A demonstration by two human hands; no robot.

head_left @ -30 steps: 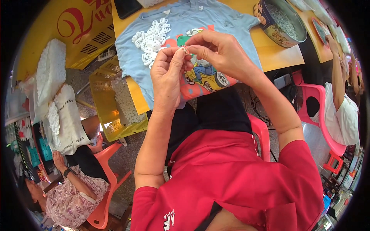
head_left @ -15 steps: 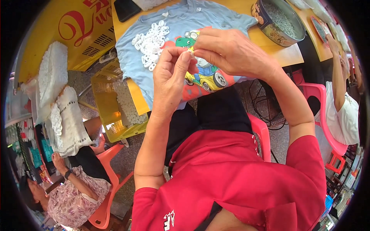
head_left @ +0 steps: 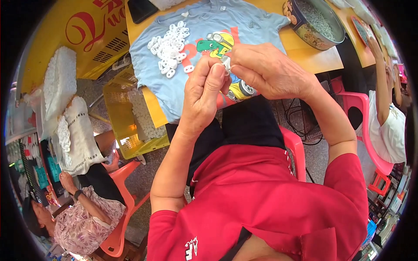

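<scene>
Above a light blue T-shirt [head_left: 150,87] with a printed cartoon dinosaur and car, my two hands meet fingertip to fingertip. My left hand [head_left: 202,89] is closed, its thumb pressed to the curled fingers. My right hand [head_left: 274,71] pinches from the other side. A small white plastic piece [head_left: 227,65] shows between the fingertips, partly hidden; its exact kind is unclear. On the shirt, left of my hands, lies a loose pile of small white oval plastic pieces with holes [head_left: 170,48]. A single white piece [head_left: 188,68] lies apart, close to my left hand.
A round tin [head_left: 320,41] of small metal parts stands at the table's far right. A dark phone [head_left: 141,9] lies far left. Left of my legs is a yellow crate [head_left: 119,95] holding white pieces. Co-workers sit on both sides, one on an orange chair [head_left: 126,204].
Both hands have shifted slightly right and nearer to me, still together. More of the dinosaur print shows, and a lone white piece is now visible beside my left hand.
</scene>
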